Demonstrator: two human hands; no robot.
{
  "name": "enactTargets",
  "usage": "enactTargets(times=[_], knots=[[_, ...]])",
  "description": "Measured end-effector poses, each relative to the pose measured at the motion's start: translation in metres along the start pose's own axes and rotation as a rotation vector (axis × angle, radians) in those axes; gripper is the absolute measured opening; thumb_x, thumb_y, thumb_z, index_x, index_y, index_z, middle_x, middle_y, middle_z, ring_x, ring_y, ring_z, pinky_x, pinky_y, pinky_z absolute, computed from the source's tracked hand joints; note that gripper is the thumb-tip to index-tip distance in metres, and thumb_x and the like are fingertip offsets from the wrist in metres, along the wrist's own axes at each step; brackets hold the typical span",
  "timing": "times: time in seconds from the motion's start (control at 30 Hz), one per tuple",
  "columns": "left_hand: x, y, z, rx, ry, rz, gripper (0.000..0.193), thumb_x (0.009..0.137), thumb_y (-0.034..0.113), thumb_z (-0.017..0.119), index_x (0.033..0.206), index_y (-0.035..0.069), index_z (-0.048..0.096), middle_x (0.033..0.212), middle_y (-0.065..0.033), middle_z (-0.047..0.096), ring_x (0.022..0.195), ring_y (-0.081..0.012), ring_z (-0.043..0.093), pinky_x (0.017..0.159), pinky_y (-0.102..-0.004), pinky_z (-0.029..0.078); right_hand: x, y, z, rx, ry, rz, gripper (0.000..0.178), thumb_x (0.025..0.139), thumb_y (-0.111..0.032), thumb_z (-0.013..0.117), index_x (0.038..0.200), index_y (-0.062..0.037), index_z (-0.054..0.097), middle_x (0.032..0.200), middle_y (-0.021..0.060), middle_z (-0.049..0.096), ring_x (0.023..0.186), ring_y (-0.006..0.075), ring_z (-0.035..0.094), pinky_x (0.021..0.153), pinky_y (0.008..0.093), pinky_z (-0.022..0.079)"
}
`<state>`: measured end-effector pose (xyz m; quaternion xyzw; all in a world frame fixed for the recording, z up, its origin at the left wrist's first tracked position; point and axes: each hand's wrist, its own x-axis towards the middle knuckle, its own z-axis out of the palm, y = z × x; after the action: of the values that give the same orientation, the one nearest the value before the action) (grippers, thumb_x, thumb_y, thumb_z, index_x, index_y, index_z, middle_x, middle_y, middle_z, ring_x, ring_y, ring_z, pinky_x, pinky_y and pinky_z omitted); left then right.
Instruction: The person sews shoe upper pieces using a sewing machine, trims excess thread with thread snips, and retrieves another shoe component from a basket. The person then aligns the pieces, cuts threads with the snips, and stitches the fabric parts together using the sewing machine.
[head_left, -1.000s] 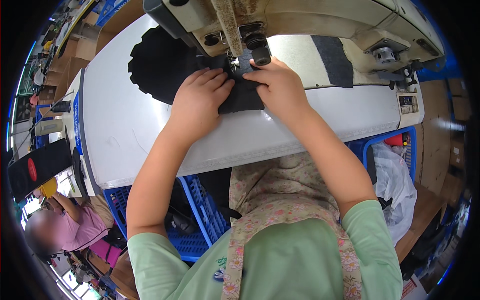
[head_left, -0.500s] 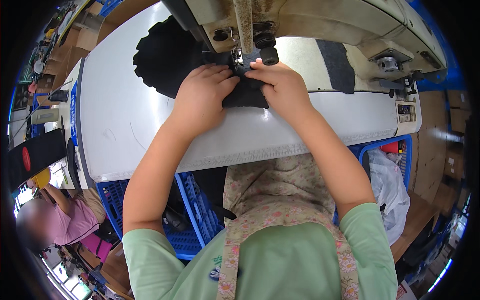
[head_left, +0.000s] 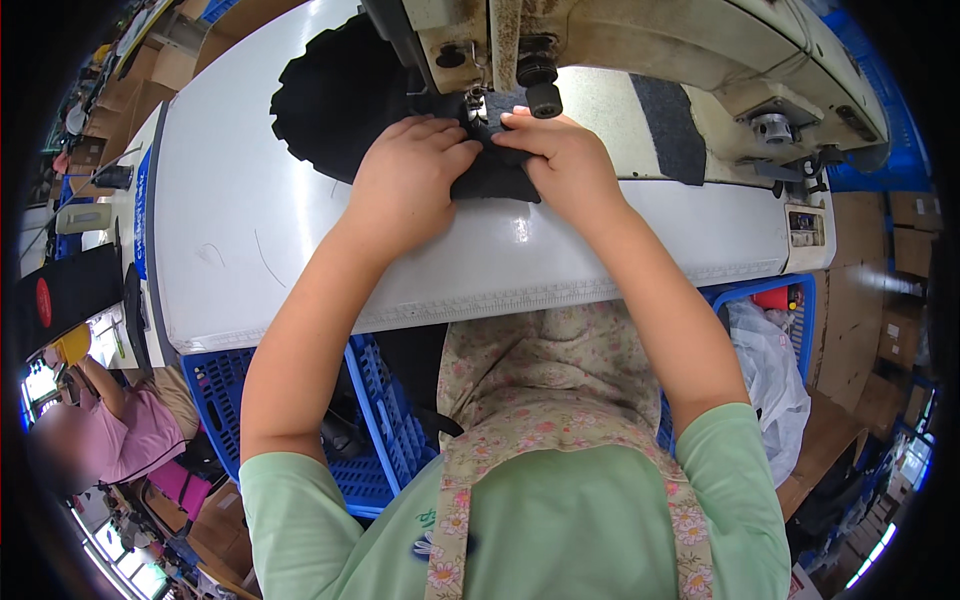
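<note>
Black fabric with a notched, scalloped edge lies on the white sewing table, partly under the machine's head. My left hand is closed over the fabric left of the presser foot, its fingers together and thumb pressed against the cloth. On the other side of the foot, my right hand pinches the fabric between thumb and fingers. Part of the cloth hangs toward me between the two hands. The undersides of both hands' fingertips are hidden.
The sewing machine arches over the far side of the table. A dark cloth strip lies on its bed at right. Blue crates stand below the front edge; another holds a clear plastic bag. A person in pink sits at left.
My view has shifted slightly, so the table appears a little higher and further left. Both hands stay beside the presser foot on the black fabric; the cloth's near edge sits closer to it.
</note>
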<state>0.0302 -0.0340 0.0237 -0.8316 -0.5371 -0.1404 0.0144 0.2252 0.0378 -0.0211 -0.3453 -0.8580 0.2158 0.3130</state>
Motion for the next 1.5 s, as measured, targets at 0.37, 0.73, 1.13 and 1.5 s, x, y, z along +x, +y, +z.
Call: enactTargets(times=[0.37, 0.73, 1.13, 1.5], knots=[[0.005, -0.008, 0.001, -0.004, 0.004, -0.008, 0.053, 0.057, -0.002, 0.063, 0.109, 0.005, 0.066, 0.113, -0.0117, 0.066, 0.116, -0.0285, 0.056, 0.103, -0.0425, 0.041, 0.009, -0.001, 0.003, 0.096, 0.068, -0.04, 0.034, 0.07, 0.005, 0.052, 0.095, -0.0069, 0.073, 0.103, 0.0077, 0.068, 0.108, 0.0276, 0.059, 0.104, 0.0457, 0.041], [0.007, 0.006, 0.013, 0.133, 0.033, -0.099, 0.055, 0.06, -0.001, 0.066, 0.114, 0.007, 0.063, 0.12, -0.0101, 0.063, 0.119, -0.0272, 0.054, 0.103, -0.0416, 0.041, 0.023, 0.019, -0.003, 0.174, -0.003, -0.095, 0.029, 0.067, 0.006, 0.053, 0.089, -0.0043, 0.07, 0.101, 0.0114, 0.067, 0.103, 0.0317, 0.059, 0.091, 0.0385, 0.047], [0.014, 0.023, 0.02, 0.206, 0.069, -0.193, 0.053, 0.065, 0.004, 0.064, 0.118, 0.006, 0.06, 0.119, -0.0116, 0.062, 0.118, -0.0283, 0.055, 0.101, -0.0426, 0.041, 0.043, 0.04, -0.007, 0.214, -0.147, -0.152, 0.034, 0.069, 0.006, 0.053, 0.095, -0.006, 0.071, 0.115, 0.0108, 0.066, 0.111, 0.0296, 0.059, 0.095, 0.0369, 0.047], [0.016, 0.047, 0.012, 0.406, -0.011, -0.205, 0.039, 0.075, 0.007, 0.059, 0.113, -0.001, 0.058, 0.112, -0.0173, 0.063, 0.113, -0.0302, 0.058, 0.1, -0.0415, 0.043, 0.045, 0.044, -0.012, 0.232, -0.196, -0.122, 0.037, 0.071, 0.006, 0.051, 0.098, -0.0061, 0.072, 0.117, 0.0093, 0.066, 0.11, 0.0288, 0.059, 0.095, 0.0346, 0.048]])
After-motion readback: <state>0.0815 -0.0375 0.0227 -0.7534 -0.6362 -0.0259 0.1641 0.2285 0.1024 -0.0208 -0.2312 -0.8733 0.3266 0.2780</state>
